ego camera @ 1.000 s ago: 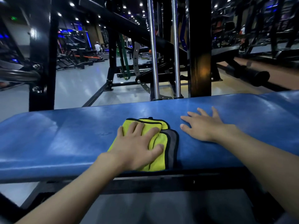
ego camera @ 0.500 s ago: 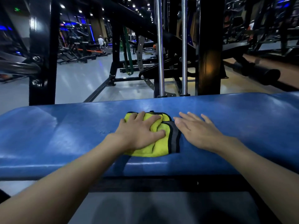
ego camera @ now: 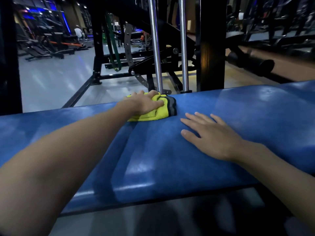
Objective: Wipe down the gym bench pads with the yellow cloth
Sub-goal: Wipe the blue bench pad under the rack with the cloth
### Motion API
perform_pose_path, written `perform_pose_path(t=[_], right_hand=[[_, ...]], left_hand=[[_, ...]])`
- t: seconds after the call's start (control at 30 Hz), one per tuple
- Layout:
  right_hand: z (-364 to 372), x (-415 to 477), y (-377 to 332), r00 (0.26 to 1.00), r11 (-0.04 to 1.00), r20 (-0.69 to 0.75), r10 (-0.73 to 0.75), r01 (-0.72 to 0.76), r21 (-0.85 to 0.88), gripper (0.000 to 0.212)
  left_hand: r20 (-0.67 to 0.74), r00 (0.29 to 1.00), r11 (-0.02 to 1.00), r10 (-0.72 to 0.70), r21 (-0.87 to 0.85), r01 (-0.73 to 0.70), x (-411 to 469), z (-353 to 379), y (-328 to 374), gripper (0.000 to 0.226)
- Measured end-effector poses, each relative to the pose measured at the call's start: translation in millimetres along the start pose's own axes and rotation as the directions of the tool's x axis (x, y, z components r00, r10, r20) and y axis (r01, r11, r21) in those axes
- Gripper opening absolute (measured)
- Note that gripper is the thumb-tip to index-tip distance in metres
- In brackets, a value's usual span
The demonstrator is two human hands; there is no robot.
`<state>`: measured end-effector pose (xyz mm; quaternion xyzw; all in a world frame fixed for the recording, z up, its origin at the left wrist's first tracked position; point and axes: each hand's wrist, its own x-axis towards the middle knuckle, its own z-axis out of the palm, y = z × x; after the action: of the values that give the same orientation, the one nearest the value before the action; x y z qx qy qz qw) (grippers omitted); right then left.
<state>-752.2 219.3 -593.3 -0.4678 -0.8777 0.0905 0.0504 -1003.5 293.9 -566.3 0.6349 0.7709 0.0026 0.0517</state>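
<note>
The blue bench pad (ego camera: 170,159) runs across the view in front of me. At its far edge lies the yellow cloth (ego camera: 153,114), bunched, with a grey and black border on its right side. My left hand (ego camera: 144,103) is on top of the cloth, arm stretched forward. Its fingers curl over the cloth at the pad's far rim and the thumb digs into the folds. To the right and nearer to me, my right hand (ego camera: 211,135) lies flat on the pad with its fingers spread, apart from the cloth.
Just behind the pad stand two chrome guide rods (ego camera: 156,48) and a thick black upright post (ego camera: 213,45). A black frame post (ego camera: 8,57) stands at the far left. More benches and machines fill the grey gym floor (ego camera: 56,86) beyond, with a person far off.
My left hand has pushed the cloth away from me, from the middle of the pad to its far edge, bunching it. My right hand has stayed flat on the pad.
</note>
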Motion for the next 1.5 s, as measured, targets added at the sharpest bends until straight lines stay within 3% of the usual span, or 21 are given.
perform_pose_path(t=[0.3,0.7,1.0,1.13,1.3,1.5], right_hand=[[2.0,-1.5,-3.1,0.998,0.998,-0.037,0.055,-0.055,0.006,0.059],[4.3,2.8,2.9,0.996,0.999,-0.084,0.04,-0.04,-0.003,0.058],[4.7,3.3,4.2,0.996,1.0,-0.085,0.028,-0.029,-0.001,0.059],[7.0,5.2,6.5,0.996,1.0,-0.087,0.026,-0.027,-0.006,0.06],[7.2,5.4,6.4,0.996,0.999,-0.087,0.022,-0.025,-0.026,0.06],[7.1,4.7,5.7,0.996,1.0,-0.086,0.029,-0.03,-0.009,0.057]], left_hand=[[-0.035,0.998,0.998,0.049,0.033,-0.048,-19.4,5.2,-2.9,0.065],[-0.02,0.986,0.985,0.166,0.048,-0.165,-155.3,18.1,-6.6,0.062],[-0.094,0.985,0.987,0.144,0.086,-0.136,-228.0,25.2,-5.9,0.066],[-0.133,0.982,0.986,0.136,0.11,-0.122,-223.4,31.9,-4.3,0.07],[-0.033,0.994,0.993,0.105,0.066,-0.102,-183.8,22.0,-4.3,0.069],[-0.011,0.997,0.996,0.081,0.025,-0.08,-108.9,14.0,-9.4,0.07]])
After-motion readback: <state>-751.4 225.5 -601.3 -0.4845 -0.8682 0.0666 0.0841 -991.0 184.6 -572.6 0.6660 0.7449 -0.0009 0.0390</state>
